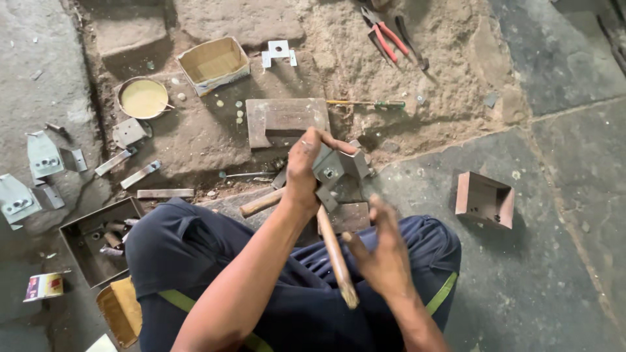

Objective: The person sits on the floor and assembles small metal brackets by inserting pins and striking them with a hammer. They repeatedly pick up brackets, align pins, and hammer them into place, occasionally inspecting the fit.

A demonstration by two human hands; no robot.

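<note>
A: Nearest item?
B: Right hand (pixel 385 251), fingers spread, grip open, just beside a wooden handle (pixel 336 254) slanting over the lap; contact unclear.

A: Left hand (pixel 303 171)?
B: Grip closed around a grey metal bracket (pixel 336 166), held above the knees, over a flat steel plate (pixel 285 119) on the floor.

A: Farther out?
B: Screwdriver (pixel 368 103), red-handled pliers (pixel 386 34), cardboard box (pixel 214 63), round tin (pixel 142 98).

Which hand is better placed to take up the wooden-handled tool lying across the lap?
Probably the right hand: it is open and empty, right beside the wooden handle. The left hand is busy, its fingers closed on the grey metal bracket.
</note>
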